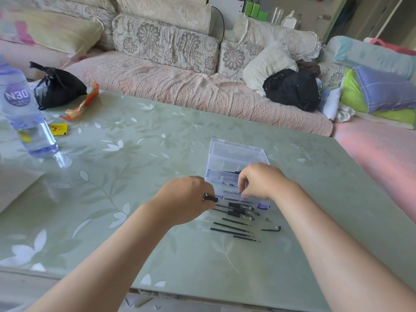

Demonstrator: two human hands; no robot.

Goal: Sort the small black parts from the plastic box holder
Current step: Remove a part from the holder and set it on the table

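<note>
Black part (pixel 211 197) pinched in the left hand (pixel 186 199), the right hand (pixel 261 181) curls into the plastic box (pixel 234 152), its hold unclear. Lifting one piece at a time should keep the laid-out row (pixel 234 228) tidy.

green leaf-patterned table (pixel 112 154), seemingly black parts (pixel 234 228)

Two hands: left hand (pixel 186 199), right hand (pixel 261 181).
One clear plastic box (pixel 234 154).
One small black part (pixel 211 197), pinched in left hand.
Four thin black sticks (pixel 233 228) on table (pixel 135 199).
Two thicker black pens (pixel 239 206), maybe three, hard to tell.
One bent black clip (pixel 272 229).
One tiny grey bit (pixel 267 220).
One water bottle (pixel 24 113).
One black bag (pixel 57 86).
One orange wrapper (pixel 81 106).
One yellow card (pixel 59 129).
One black bundle (pixel 292 88) on sofa (pixel 180 86).
</note>
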